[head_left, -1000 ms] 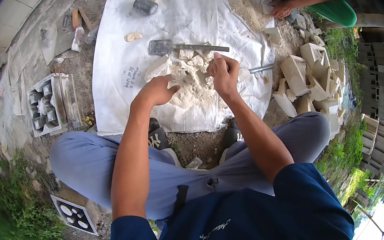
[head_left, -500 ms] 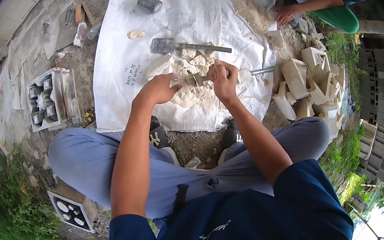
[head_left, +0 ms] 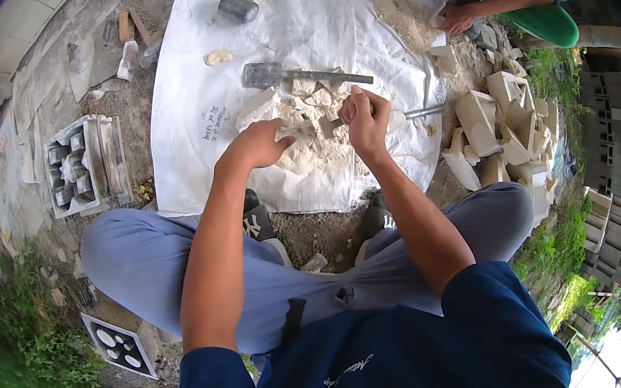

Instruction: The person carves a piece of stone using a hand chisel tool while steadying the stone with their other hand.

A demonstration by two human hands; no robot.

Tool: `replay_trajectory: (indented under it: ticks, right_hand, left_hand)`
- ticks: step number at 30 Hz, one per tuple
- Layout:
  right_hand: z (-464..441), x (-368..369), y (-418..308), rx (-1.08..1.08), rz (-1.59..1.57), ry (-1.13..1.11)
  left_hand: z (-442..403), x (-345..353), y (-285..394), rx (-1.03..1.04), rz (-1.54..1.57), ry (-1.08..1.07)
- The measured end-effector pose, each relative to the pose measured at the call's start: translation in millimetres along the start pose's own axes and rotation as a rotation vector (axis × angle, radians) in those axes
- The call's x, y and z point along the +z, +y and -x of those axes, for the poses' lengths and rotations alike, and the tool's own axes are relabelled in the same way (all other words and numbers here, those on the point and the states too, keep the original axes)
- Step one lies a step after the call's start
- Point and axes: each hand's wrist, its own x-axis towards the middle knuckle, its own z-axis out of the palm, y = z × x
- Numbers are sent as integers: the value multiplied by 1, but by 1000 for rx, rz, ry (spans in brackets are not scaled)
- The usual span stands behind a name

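My right hand (head_left: 366, 119) is closed round the handle of a small flat-bladed tool (head_left: 330, 125), whose blade points left over pale rubble. My left hand (head_left: 259, 144) has its fingers curled round a small pale piece (head_left: 290, 130) at the left side of the rubble. Broken chunks and powder (head_left: 313, 155) lie between and below my hands on a white sheet (head_left: 190, 162). Just beyond them rests a hammer (head_left: 262, 75) with a dark head and a long bar handle. A metal bar (head_left: 423, 112) sticks out to the right of my right hand.
A mallet (head_left: 238, 7) lies at the sheet's far side. A grey mould (head_left: 75, 167) stands at left, cream block pieces (head_left: 477, 124) are piled at right. At the upper right, another person's hands (head_left: 461, 18) hold a tool. A holed plate (head_left: 119, 345) is at lower left.
The tool in my right hand has come into view and its blade has shifted slightly right, away from the piece by my left hand. The other person's upper hand has moved.
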Motion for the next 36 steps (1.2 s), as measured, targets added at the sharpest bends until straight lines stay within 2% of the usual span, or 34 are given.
replay_trajectory:
  ticks: [4, 6, 8, 14, 16, 17, 20, 24, 26, 28, 32, 34, 36]
  right_hand:
    - [1, 2, -13, -65, -65, -36]
    - [3, 1, 15, -50, 110, -30]
    - [3, -5, 23, -32, 72, -15]
    - [0, 0, -8, -64, 90, -50]
    - [3, 0, 19, -42, 248, -32]
    - [6, -5, 25, -56, 187, -51]
    - [-3, 8, -5, 44, 211, 11]
    - [3, 9, -22, -53, 214, -48]
    - [1, -4, 20, -52, 374, -16]
    - [-2, -4, 16, -22, 255, -27]
    - [-7, 2, -13, -36, 283, 56]
    - [-2, 6, -25, -73, 231, -6]
    - [-1, -5, 12, -43, 353, -6]
  left_hand:
    - [2, -4, -1, -43, 43, -20]
    - [4, -1, -1, -31, 38, 11]
    - [0, -1, -1, -10, 17, 37]
    - [2, -3, -1, -40, 44, -26]
    - [1, 1, -4, -30, 35, 11]
    - [-1, 2, -4, -26, 31, 15]
    - [-2, 6, -6, 9, 4, 21]
    - [5, -6, 1, -31, 31, 3]
    - [4, -4, 1, -23, 44, -5]
    - [1, 1, -2, -8, 29, 21]
    - [-1, 1, -3, -12, 10, 13]
    - [0, 1, -5, -35, 37, 19]
    - [2, 1, -4, -36, 61, 14]
